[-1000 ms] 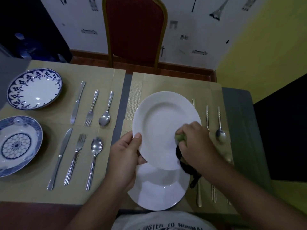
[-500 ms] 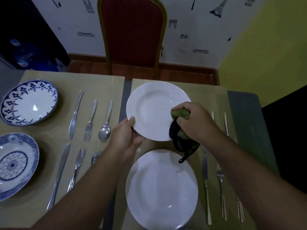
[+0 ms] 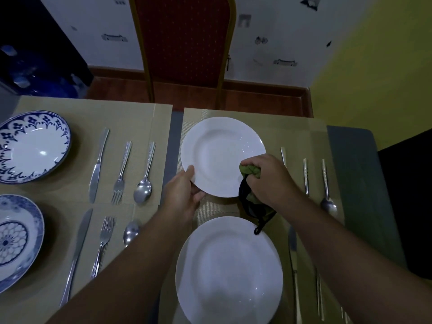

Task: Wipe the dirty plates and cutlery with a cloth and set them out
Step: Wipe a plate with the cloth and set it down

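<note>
Far white plate now sitting lower and flatter over placemat than half second ago, beyond near white plate; left hand still pinching its near-left rim, thumb on top; right hand staying balled around green cloth, pressing at plate's right rim; black strap dangling beneath; fingertips under plate hidden; cutlery right of near plate partly covered by forearm, dim

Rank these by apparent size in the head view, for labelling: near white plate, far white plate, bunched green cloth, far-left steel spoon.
1. Near white plate; nearness inflates it, so true order versus 2 is unsure.
2. Far white plate.
3. Far-left steel spoon.
4. Bunched green cloth, partly hidden.
</note>
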Motion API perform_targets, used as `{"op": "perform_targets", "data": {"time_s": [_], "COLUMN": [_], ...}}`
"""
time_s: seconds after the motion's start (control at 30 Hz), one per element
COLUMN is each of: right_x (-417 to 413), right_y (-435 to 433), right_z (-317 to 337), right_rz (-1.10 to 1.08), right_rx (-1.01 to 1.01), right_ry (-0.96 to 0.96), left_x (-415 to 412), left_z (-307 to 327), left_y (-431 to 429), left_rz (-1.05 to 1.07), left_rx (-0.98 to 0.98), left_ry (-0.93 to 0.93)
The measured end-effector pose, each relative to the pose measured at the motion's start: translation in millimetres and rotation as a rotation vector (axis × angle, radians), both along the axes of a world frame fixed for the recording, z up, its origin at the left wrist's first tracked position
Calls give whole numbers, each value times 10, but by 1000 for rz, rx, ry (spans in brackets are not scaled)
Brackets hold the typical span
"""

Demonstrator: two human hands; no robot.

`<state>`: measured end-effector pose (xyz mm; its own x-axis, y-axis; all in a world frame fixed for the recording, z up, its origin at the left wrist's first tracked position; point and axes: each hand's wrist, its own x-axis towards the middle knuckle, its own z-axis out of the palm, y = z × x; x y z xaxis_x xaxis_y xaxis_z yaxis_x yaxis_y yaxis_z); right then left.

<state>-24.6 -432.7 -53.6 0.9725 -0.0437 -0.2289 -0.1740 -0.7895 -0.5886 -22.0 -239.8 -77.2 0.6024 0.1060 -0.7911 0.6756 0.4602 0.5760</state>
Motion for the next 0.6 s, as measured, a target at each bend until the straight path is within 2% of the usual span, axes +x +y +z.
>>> {"op": "perform_targets", "data": {"time_s": [0.27,0.47,0.6], "right_x": [-82,-319,-607], "right_y": [-33,-112,-279], "right_z": [74,217,298], "right_rz": [5,-1,-47], "right_rx": [6,45,60], "right_ry": [-41,-72,-59], "left_x": [-133,-425,-649], "left_z": [64,282,455], "left_y": [176,258,114], "left_rz": [201,219,150], "left_rx": [-250,-309,-325], "left_ry": [48,38,9]}}
